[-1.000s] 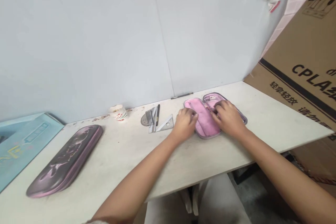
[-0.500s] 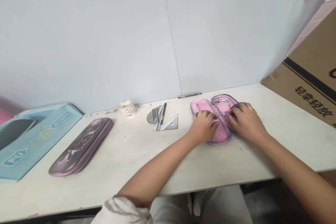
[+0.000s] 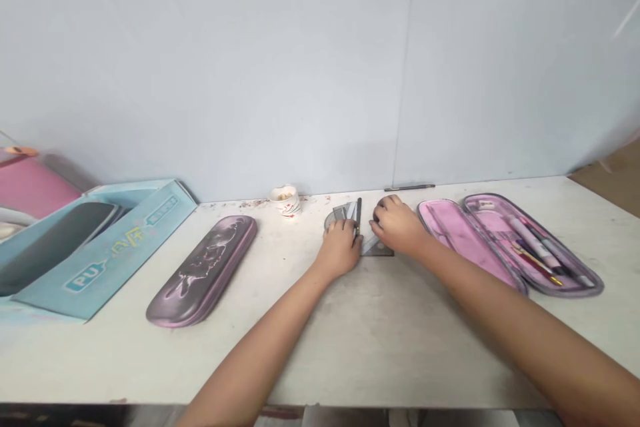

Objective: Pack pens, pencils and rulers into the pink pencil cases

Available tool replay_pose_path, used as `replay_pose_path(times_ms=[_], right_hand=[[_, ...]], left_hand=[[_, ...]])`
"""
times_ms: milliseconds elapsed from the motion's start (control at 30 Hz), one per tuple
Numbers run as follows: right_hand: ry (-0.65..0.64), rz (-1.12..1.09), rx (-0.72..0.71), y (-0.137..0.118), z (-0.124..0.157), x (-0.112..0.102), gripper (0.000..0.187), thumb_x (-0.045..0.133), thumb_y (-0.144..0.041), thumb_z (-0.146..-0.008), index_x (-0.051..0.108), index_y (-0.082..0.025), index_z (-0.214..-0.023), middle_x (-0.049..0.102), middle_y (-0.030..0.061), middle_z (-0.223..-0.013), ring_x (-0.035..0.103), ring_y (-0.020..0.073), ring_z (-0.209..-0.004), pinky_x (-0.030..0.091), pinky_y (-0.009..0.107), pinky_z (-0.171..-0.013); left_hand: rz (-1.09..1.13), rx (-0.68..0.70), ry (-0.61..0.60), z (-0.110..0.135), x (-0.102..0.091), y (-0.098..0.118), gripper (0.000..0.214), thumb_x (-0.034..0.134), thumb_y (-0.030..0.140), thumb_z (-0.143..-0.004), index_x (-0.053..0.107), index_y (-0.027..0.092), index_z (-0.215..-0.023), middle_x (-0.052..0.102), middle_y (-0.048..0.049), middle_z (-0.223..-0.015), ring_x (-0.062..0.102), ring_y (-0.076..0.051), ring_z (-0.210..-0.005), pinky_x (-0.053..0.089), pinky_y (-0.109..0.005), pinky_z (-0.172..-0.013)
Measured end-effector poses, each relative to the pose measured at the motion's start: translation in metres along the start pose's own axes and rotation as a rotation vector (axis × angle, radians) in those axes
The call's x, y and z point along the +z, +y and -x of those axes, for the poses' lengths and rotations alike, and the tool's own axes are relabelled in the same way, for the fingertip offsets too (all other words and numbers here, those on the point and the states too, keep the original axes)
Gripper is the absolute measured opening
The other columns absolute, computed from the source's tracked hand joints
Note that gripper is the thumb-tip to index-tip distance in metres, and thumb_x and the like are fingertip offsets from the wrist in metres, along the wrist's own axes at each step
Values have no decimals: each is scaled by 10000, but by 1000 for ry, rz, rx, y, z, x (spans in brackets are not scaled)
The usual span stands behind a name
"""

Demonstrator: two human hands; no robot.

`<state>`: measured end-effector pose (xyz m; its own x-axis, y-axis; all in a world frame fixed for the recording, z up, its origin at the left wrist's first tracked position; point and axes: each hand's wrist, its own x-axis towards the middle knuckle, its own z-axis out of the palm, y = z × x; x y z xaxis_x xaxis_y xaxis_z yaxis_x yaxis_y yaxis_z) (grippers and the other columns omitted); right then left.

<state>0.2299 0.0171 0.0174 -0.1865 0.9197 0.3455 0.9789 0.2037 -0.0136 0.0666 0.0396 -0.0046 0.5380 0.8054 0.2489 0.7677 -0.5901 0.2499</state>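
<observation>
My left hand (image 3: 343, 247) rests with bent fingers over a small pile of drawing tools on the white table. A grey protractor (image 3: 331, 217) and a dark pen (image 3: 359, 205) show beyond its fingertips, and a tiny gold bit shows beside them. Just to the right, my right hand (image 3: 397, 223) has its fingers curled in above a clear set square (image 3: 383, 250). What either hand grips is hidden. An unzipped pink pencil case (image 3: 463, 233) lies spread flat at the right, several pens in its far half.
At the left lies a closed dark pencil case (image 3: 203, 270) with pink edges. Beyond it stands a light-blue box (image 3: 127, 250) holding a dark case. A paper cup (image 3: 285, 201) and another pen (image 3: 410, 187) are by the wall. A cardboard box (image 3: 613, 177) stands far right.
Both hands have left the open pink pencil case and moved left to the drawing tools. My view has turned left, so the pens inside that case now show.
</observation>
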Motion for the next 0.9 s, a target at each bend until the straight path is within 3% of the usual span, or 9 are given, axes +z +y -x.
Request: replay_pose_path(times_ms=[133,267,400,533,600,700,767,900], right_hand=[[-109,39,124,-29,-31,17,405,425,-404,-819,658,-94,-937,567,203,-1027,435,296,-1028,376,412,-814],[-208,54,216,-30,-38,24,424,459,-415,-782,669,-80,-935,572,223,-1039,451,325,-1038,372,439,-808],[-146,63,204,-14,-25,8,360,416,-324,-813,641,-70,-933,584,205,-1008,484,302,-1005,381,386,-784],[-89,0,12,6,6,-20,252,365,-236,-862,564,-122,-964,593,131,-953,533,215,-905,367,297,-738],[-92,-36,-65,17,24,-32,216,357,-234,-882,536,-149,-969,604,95,-910,548,185,-832,352,276,-702],[-85,-49,-87,33,50,-44,198,358,-217,-889,534,-162,-960,622,70,-850,550,176,-776,330,272,-672],[-46,-31,-75,43,65,-48,209,362,-205,-885,556,-164,-953,630,73,-850,547,185,-799,324,281,-698],[79,42,-81,56,88,-55,221,391,-208,-870,603,-168,-919,640,87,-891,520,217,-893,306,326,-802]], left_hand=[[42,-9,-16,7,-3,-11,250,409,264,-845,490,130,-1039,569,-127,-1003,497,-261,-981,412,-406,-820],[129,9,-18,8,-4,-16,261,383,241,-853,478,133,-1071,572,-123,-1022,511,-236,-994,411,-409,-861],[118,122,118,8,-10,-14,360,367,164,-841,413,128,-1197,488,-152,-1199,438,-224,-1140,365,-407,-951],[-97,195,326,7,-25,1,451,363,141,-852,329,176,-1300,311,-152,-1391,255,-263,-1297,197,-496,-1047],[-170,246,304,5,-30,11,386,346,155,-868,394,195,-1249,408,-142,-1318,308,-266,-1264,159,-520,-1048],[-197,339,137,2,-29,26,269,317,159,-877,528,180,-1043,570,-122,-1011,495,-243,-1035,323,-439,-939],[-209,378,55,2,-24,38,257,304,222,-895,549,174,-956,583,-110,-875,539,-232,-884,395,-365,-777],[-242,344,30,6,-20,68,382,253,410,-910,557,180,-942,596,-93,-735,557,-225,-727,342,-295,-593]])
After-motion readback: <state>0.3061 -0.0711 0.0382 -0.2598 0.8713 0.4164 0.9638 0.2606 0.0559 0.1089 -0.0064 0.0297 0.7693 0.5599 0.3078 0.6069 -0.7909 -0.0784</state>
